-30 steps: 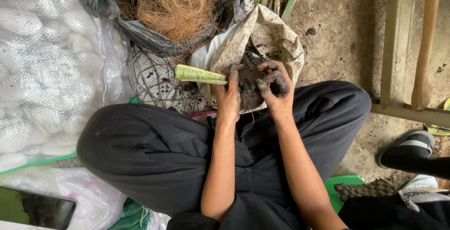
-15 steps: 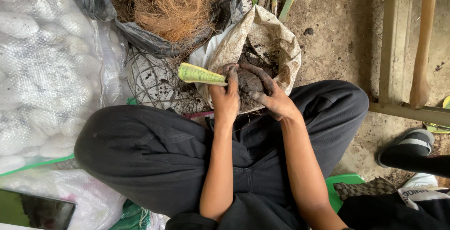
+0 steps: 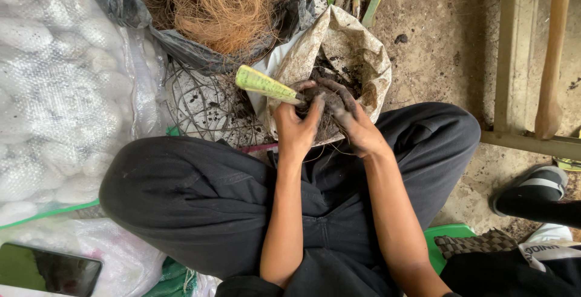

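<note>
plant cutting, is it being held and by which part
Yes. Both hands hold the plant cutting at its root end: the left hand and right hand cup the soil ball there, over the open soil bag. The green stem sticks out free.

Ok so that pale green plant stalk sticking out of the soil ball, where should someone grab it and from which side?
Probably at the thick green shaft of the stalk, coming from the free cut end at the left. It juts out bare and tilted up-left, while its base is buried in the soil ball, which the left hand and right hand already cup over the open sack.
</note>
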